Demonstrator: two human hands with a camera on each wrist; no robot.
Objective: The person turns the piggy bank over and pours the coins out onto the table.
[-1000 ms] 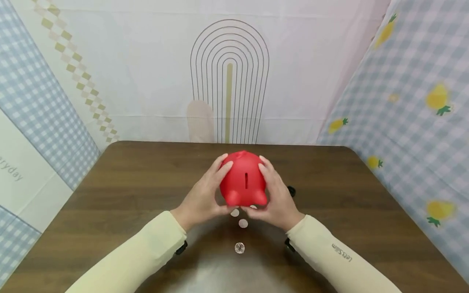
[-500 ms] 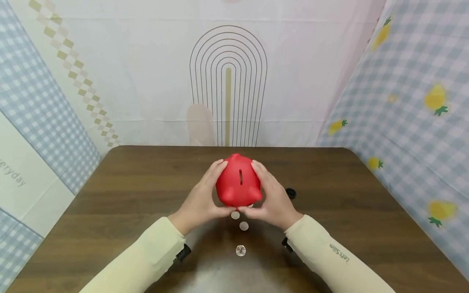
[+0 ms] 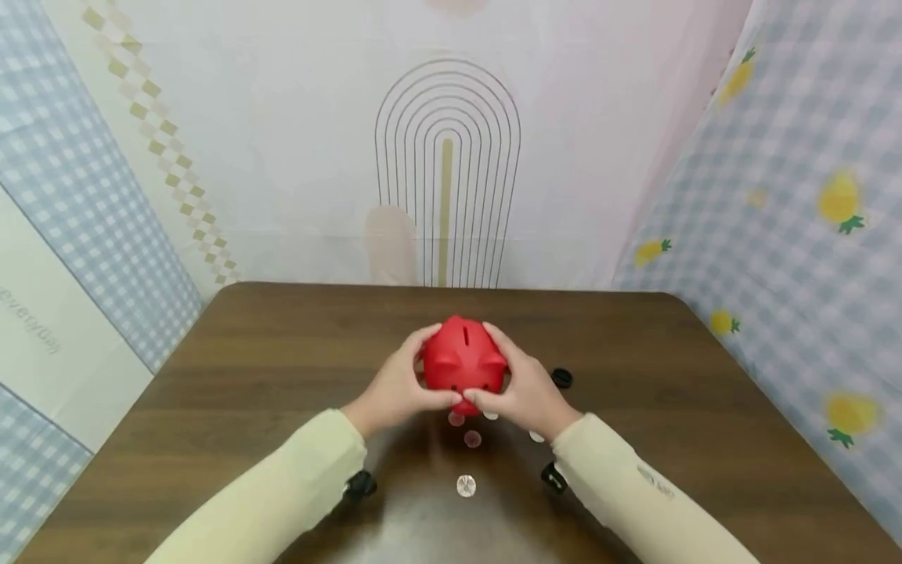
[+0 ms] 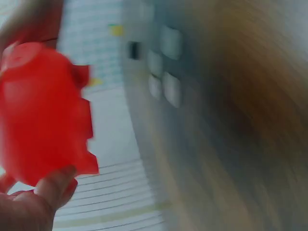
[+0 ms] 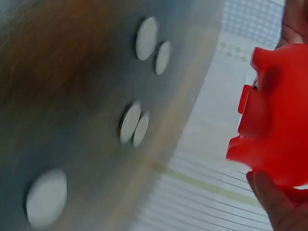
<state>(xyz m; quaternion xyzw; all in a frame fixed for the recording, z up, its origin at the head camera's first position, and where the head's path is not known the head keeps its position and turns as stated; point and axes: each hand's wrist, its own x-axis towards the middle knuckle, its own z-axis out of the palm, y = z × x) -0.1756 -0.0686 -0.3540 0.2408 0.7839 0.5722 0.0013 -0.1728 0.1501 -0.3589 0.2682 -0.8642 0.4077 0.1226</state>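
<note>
A red piggy bank (image 3: 465, 362) is held off the table between both hands, its coin slot on top and its face and snout towards me. My left hand (image 3: 396, 385) grips its left side, thumb across the front. On the other side my right hand (image 3: 528, 385) grips it the same way, and the thumb tips nearly meet. The right wrist view shows the piggy bank (image 5: 281, 115) with its short feet above the table level. Several coins lie below and in front of it, including a shiny coin (image 3: 467, 486) and a coin (image 3: 537, 437) beside the right wrist.
A small black round cap (image 3: 561, 377) lies on the brown wooden table (image 3: 282, 345), right of the right hand. A printed white cloth (image 3: 303, 157) hangs behind the table, and a checked cloth (image 3: 782, 258) hangs on the right. Motion blurs the left wrist view.
The piggy bank has been tipped back upright, so its slot has moved towards the top and its face has come into view. Both hands keep their grip and appear slightly lower.
</note>
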